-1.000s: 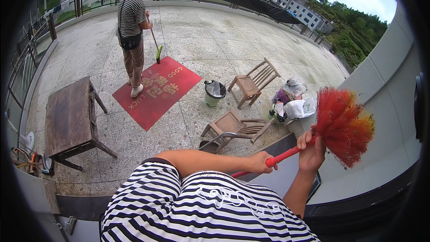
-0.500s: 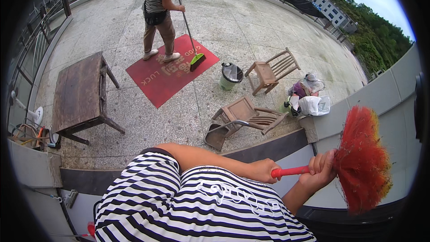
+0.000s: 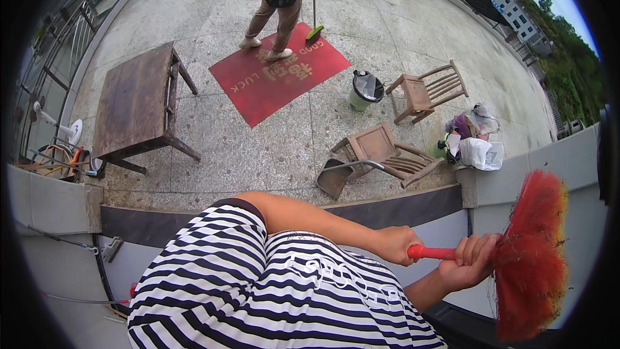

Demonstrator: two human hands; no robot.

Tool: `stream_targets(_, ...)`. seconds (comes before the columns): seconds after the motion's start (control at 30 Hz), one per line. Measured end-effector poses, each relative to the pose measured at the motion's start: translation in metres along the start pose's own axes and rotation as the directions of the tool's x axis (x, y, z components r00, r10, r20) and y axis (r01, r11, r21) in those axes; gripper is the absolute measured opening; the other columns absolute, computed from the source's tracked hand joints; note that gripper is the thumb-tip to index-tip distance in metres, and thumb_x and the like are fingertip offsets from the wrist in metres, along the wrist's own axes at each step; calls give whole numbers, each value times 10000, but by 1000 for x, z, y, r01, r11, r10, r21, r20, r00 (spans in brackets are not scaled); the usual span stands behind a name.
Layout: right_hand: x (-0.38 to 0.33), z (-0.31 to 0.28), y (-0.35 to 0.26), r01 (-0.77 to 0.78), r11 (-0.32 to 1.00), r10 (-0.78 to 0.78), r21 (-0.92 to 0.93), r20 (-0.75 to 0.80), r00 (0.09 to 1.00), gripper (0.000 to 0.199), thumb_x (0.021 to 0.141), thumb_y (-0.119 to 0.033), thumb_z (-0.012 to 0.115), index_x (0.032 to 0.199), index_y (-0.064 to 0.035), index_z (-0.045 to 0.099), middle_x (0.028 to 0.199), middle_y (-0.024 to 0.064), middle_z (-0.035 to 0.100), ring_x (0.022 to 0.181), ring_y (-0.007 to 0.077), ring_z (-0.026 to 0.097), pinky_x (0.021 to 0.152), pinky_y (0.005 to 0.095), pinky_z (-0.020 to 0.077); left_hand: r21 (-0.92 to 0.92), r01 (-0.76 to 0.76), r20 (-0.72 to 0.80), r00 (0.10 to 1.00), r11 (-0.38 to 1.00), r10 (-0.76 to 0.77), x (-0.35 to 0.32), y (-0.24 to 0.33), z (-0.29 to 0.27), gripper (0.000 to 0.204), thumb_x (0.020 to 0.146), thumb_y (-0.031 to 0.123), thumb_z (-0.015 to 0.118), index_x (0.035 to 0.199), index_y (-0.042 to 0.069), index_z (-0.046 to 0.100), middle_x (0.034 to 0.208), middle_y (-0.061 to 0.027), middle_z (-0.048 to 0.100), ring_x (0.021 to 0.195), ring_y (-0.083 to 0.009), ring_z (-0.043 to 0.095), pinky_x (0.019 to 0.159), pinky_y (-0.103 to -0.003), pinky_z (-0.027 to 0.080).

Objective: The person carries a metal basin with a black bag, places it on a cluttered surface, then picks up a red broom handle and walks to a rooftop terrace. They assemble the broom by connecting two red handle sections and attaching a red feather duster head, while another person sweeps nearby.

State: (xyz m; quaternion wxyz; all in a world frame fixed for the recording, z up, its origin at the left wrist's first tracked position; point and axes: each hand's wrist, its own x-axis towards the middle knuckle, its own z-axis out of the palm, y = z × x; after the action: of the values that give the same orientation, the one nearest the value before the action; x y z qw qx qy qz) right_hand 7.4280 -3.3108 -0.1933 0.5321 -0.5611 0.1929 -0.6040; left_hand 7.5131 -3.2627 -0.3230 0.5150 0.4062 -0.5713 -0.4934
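Observation:
A broom with dusty, red-and-yellow bristles (image 3: 533, 255) is held at the right, dirt and fine strands caught in its fibres. My left hand (image 3: 395, 244) reaches across my striped shirt and closes round the end of the broom's red handle (image 3: 436, 253). Closer to the bristles, my right hand (image 3: 471, 262) wraps its fingers around the same handle. The bristles point right, away from my body. Whether the handle goes on inside my left fist is hidden.
A co-worker (image 3: 281, 0) stands on a red mat (image 3: 258, 105) with a green-headed broom (image 3: 314, 33). A wooden table (image 3: 137, 100), a bin (image 3: 365, 90), an upright chair (image 3: 416, 94), a tipped chair (image 3: 371, 143), a dustpan (image 3: 334, 179) and bags (image 3: 478, 154) stand about. A low wall (image 3: 536, 171) is beside the broom.
The broom and both hands have shifted slightly right in view, still gripped the same way. The whole scene has moved with the head. The co-worker has turned and moved their broom to the mat's far edge.

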Motion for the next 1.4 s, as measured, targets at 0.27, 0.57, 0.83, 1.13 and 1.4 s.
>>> stream_targets(0.27,-7,-19,12,-12,999,12,30,-21,1000,233,945,-91,479,738,-96,372,526,-65,214,378,19,133,341,207,89,44,7,55,998,999,-9,9,3,2,102,736,136,652,806,62,653,691,-98,646,641,-261,626,606,-354,480)
stream_targets(0.57,-39,-58,18,-37,995,31,92,64,997,75,974,-89,421,1000,-33,463,568,-48,287,413,33,198,389,205,198,25,15,129,992,1000,-18,21,-5,30,97,722,124,643,687,63,576,589,-123,568,525,-298,522,515,-374,432)
stream_targets(0.83,-83,-69,-27,-84,992,76,90,88,993,64,963,-84,445,1013,-44,441,580,-37,328,443,52,250,426,223,246,26,-25,238,971,999,18,-9,6,64,116,737,152,642,703,74,564,591,-118,569,529,-323,538,514,-396,434)
stream_targets(1.13,-99,-67,-36,-69,995,66,78,50,997,67,960,-95,464,998,-47,435,580,-41,323,445,53,241,424,229,227,20,-28,242,970,999,23,-22,14,69,131,746,174,660,729,77,575,611,-126,588,547,-317,562,532,-380,459)
stream_targets(1.4,-93,-54,-29,-92,989,82,117,85,993,64,959,-86,462,1002,-47,434,574,-41,308,439,54,219,421,230,220,16,-16,216,976,1000,12,-25,12,56,163,763,189,661,726,68,558,599,-111,562,526,-278,516,527,-369,438)
